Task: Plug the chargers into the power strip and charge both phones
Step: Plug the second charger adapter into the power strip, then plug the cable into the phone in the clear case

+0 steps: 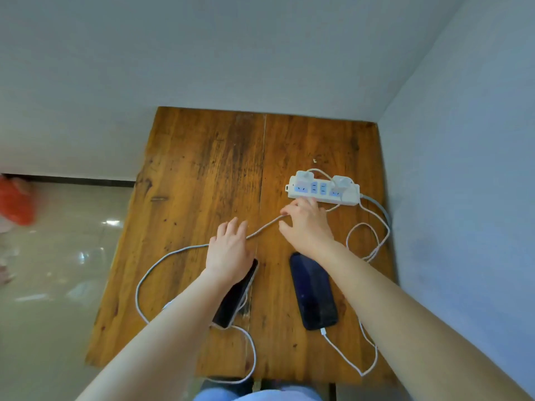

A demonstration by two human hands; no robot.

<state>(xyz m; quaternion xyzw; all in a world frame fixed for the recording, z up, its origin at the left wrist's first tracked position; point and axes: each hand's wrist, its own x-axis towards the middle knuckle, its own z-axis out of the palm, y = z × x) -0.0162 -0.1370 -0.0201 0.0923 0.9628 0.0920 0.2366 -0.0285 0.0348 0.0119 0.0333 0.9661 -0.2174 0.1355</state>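
- Power strip (323,188): white, lies at the right rear of the wooden counter (202,169), near the wall. Two white chargers (305,175) sit plugged into it.
- Left phone (236,296): screen dark, partly under the left forearm; a cable (162,256) loops round its left side and runs up between the hands.
- Right phone (314,290): face up, dark, a white plug at its near end.
- Left hand (228,250): fingers spread wide over the cable, its grip holding nothing.
- Right hand (308,224): just before the strip, fingertips pinching that cable.
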